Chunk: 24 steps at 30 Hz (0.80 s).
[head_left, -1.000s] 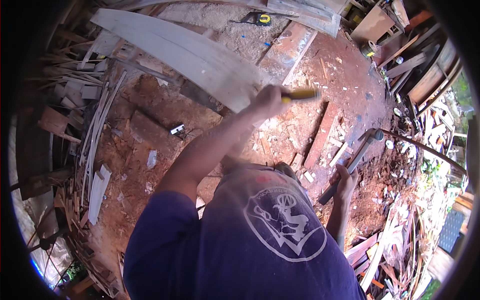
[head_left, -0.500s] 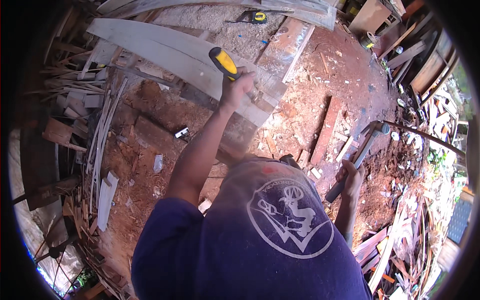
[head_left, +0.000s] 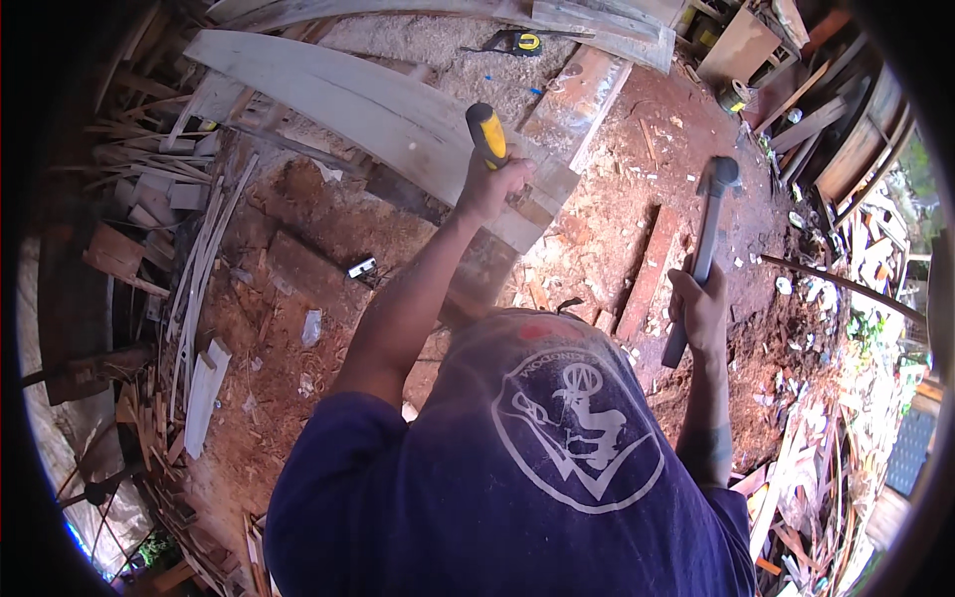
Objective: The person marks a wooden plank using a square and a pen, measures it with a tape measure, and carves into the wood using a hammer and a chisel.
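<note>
My left hand [head_left: 492, 187] is closed around a chisel [head_left: 487, 134] with a yellow and black handle standing almost upright. Its blade is mostly hidden below my fist, over the near right end of a long, curved, pale wooden board [head_left: 368, 104]. A cut or notch [head_left: 534, 205] shows in the wood beside that hand. On the right, my right hand [head_left: 702, 306] grips a hammer [head_left: 710, 221] by its dark handle. The hammer's head points away from me, apart from the chisel and above the chip-strewn ground.
A yellow and black tape measure [head_left: 527, 43] lies beyond the board. A reddish wood strip [head_left: 649, 274] and a small metal piece [head_left: 361, 268] rest among shavings. Thin offcuts [head_left: 204, 279] are heaped at the left, and scrap wood [head_left: 796, 478] fills the lower right.
My right hand has swung the hammer farther forward and up. The chisel's handle has become more upright, and my left hand has shifted slightly right.
</note>
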Each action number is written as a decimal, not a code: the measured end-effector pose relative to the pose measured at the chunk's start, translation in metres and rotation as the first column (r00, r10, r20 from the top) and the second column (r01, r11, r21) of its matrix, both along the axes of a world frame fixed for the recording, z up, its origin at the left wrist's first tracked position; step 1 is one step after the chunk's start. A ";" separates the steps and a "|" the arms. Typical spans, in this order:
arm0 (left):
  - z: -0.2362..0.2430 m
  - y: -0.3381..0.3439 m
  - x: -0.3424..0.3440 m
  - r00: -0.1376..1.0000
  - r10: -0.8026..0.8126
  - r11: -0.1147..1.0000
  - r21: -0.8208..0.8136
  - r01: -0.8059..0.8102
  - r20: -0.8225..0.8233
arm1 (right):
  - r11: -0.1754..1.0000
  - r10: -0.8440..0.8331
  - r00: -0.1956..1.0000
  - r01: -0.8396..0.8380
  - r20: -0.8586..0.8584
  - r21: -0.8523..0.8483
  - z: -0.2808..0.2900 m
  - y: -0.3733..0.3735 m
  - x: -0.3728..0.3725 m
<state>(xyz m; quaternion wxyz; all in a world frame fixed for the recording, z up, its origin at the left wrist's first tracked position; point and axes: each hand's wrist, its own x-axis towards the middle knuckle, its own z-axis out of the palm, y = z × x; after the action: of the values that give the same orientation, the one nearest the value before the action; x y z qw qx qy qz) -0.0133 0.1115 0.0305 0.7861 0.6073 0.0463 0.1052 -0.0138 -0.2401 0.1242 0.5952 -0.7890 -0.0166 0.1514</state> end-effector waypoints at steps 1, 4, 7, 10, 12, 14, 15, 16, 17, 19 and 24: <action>-0.003 -0.004 0.006 1.000 -0.003 1.000 -0.017 0.003 0.022 | 0.983 0.092 0.993 -0.078 0.074 -0.168 0.013 0.004 0.007; -0.001 -0.006 0.003 0.999 0.034 0.999 0.041 -0.035 0.034 | 0.871 0.282 0.866 -0.050 0.413 -0.490 0.086 0.036 0.031; -0.002 -0.002 -0.001 1.000 0.025 0.993 0.115 -0.025 0.007 | 0.928 0.233 0.745 0.022 0.625 -0.372 0.168 0.071 0.044; 0.000 0.000 0.002 1.000 0.002 0.994 0.113 -0.003 0.009 | 0.988 0.134 0.682 -0.149 0.719 -0.043 0.171 0.104 0.042; -0.001 -0.002 0.005 1.000 0.003 0.995 0.104 -0.006 0.023 | 0.906 0.405 0.557 -0.138 0.725 -0.400 0.130 0.114 0.033; -0.005 -0.009 0.012 0.999 0.036 0.994 0.101 -0.040 0.039 | 0.630 0.718 0.432 -0.074 0.545 -0.773 0.072 0.106 0.041; -0.010 -0.009 0.005 0.999 0.040 0.993 0.106 -0.043 0.033 | 0.633 0.718 0.433 -0.081 0.545 -0.770 0.077 0.106 0.038; -0.012 -0.009 -0.001 0.999 0.037 0.996 0.075 -0.037 0.011 | 0.630 0.710 0.476 -0.101 0.519 -0.770 0.098 0.106 0.037; -0.005 -0.006 0.001 0.999 0.046 0.998 0.043 -0.046 0.010 | 0.625 0.709 0.497 -0.114 0.500 -0.772 0.129 0.107 0.041; -0.009 -0.004 -0.004 0.999 0.045 0.998 0.048 -0.044 -0.019 | 0.857 0.508 0.219 -0.033 0.833 -0.514 0.184 0.099 0.058; -0.011 -0.007 0.004 1.000 0.020 0.998 0.052 -0.019 -0.009 | 0.977 0.212 0.450 -0.112 0.867 -0.181 0.199 0.104 0.051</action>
<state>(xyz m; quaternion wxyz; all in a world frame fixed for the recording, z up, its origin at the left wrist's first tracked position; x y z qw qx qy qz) -0.0094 0.1048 0.0198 0.7687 0.6275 0.0531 0.1114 0.0371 -0.1357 0.3227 0.4447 -0.7761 -0.3891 -0.2204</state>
